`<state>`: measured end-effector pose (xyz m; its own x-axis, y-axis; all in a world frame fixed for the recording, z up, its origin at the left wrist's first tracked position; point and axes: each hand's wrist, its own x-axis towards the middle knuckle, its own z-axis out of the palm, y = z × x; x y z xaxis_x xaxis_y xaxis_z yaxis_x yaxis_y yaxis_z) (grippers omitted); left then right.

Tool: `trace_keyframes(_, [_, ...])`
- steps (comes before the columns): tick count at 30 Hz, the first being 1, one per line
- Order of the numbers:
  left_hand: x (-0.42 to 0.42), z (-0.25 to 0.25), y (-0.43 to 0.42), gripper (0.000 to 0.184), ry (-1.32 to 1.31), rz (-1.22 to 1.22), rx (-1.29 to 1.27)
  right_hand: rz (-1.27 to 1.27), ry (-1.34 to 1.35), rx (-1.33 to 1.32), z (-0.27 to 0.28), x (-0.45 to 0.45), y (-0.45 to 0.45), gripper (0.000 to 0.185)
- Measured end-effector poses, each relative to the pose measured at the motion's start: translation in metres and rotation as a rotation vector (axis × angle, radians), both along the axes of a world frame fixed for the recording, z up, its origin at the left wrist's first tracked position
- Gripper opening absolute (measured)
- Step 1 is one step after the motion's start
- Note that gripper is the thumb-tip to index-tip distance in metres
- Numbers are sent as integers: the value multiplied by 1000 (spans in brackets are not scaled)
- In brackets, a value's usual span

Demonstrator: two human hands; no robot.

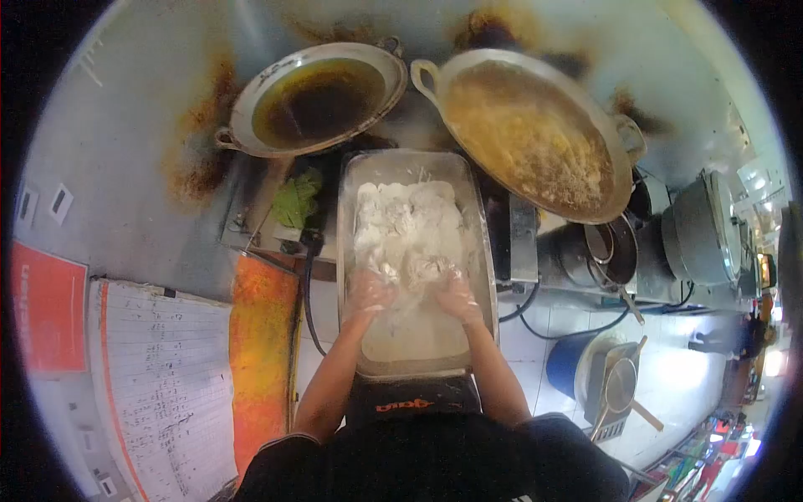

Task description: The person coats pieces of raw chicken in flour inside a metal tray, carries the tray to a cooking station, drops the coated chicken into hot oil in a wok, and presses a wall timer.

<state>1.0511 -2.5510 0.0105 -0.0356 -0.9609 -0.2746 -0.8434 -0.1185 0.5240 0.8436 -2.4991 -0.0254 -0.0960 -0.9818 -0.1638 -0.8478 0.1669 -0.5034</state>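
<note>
A deep rectangular metal tray [483, 251] in front of me holds white flour [410, 335]. Several lumpy flour-coated pieces [401, 219] lie toward its far end; what is under the coating cannot be made out. Inside the tray at left, my left hand [372, 291] is dusted white, its fingers curled round a coated piece. Across from it, my right hand [457, 296] closes on another flour-coated piece [428, 268]. Flour partly hides the fingertips of both hands.
Beyond the tray stand a wok of dark oil [322, 100] and a larger wok of bubbling oil [535, 134]. Green leaves [297, 198] lie at left. Pots [698, 230] stand at right, above a blue bucket [569, 364] and a strainer [620, 385]. A handwritten sheet [167, 376] hangs at left.
</note>
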Motion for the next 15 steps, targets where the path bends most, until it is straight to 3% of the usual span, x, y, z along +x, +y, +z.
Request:
trace_keyframes(2, [1, -6, -4, 46, -20, -37, -19, -60, -155, 107, -5, -2, -5, 68])
trace_keyframes(4, [5, -31, -10, 28, -255, -346, -78, -12, -112, 164, 4, 0, -15, 67])
trace_keyframes(6, [4, -42, -14, 26, -254, -336, -84, 34, -76, 224, 16, 11, -22, 66])
trace_keyframes(8, [6, -43, -16, 25, -250, -334, -83, -197, 53, 314, 27, 26, -23, 54])
trace_keyframes(13, [10, -49, -33, 23, -244, -435, -113, 103, 489, -31, -94, 20, -37, 39])
trace_keyframes(15, [21, -74, -39, 23, -258, -443, -129, 167, 650, -166, -100, 10, -28, 35])
